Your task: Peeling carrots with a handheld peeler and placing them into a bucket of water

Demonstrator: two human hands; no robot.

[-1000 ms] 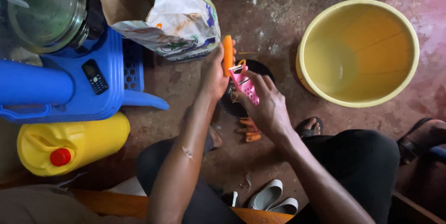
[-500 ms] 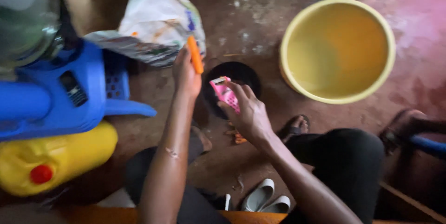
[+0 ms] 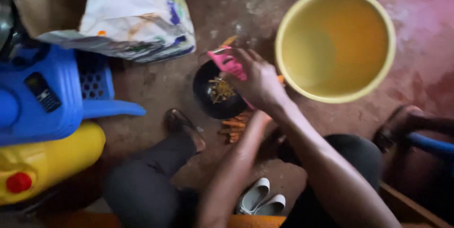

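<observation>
Head view: right hand [image 3: 257,84] closed on pink peeler [image 3: 229,62] above black bowl [image 3: 215,98]; left hand hidden beneath it, grip cannot be told; carrot barely visible.

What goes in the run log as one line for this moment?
right hand: grips pink peeler | left hand: hidden behind right | carrot: tip only visible | black bowl: holds peelings | yellow basin: beside bowl

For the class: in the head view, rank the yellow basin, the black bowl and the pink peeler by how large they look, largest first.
1. Yellow basin, by far the largest.
2. Black bowl.
3. Pink peeler, partly hidden by the right hand, so its full size is unsure.
</observation>
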